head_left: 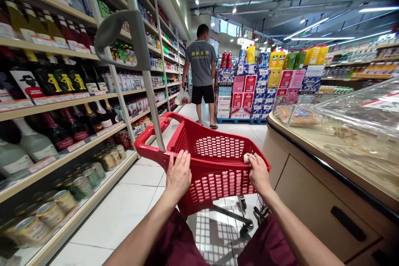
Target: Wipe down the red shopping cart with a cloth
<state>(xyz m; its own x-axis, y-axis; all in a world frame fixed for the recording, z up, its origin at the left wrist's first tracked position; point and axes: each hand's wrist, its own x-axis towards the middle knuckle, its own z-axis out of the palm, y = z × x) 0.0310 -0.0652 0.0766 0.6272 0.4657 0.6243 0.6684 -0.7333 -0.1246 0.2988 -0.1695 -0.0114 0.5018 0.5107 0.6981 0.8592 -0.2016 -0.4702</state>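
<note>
A red plastic shopping cart (pixel 218 149) rolls in front of me on the white tiled aisle floor. My left hand (pixel 178 173) lies over the near rim of the basket, fingers curled onto it. My right hand (pixel 258 171) grips the rim's right corner, with something small and white pressed under the fingers. The basket looks empty inside. Its wheels and dark frame show below the basket between my forearms.
Shelves of bottles and cans (pixel 62 91) line the left side. A glass-topped food counter (pixel 336 133) stands close on the right. A person in a grey shirt (pixel 201 75) stands ahead in the aisle beside stacked cartons (pixel 249 91).
</note>
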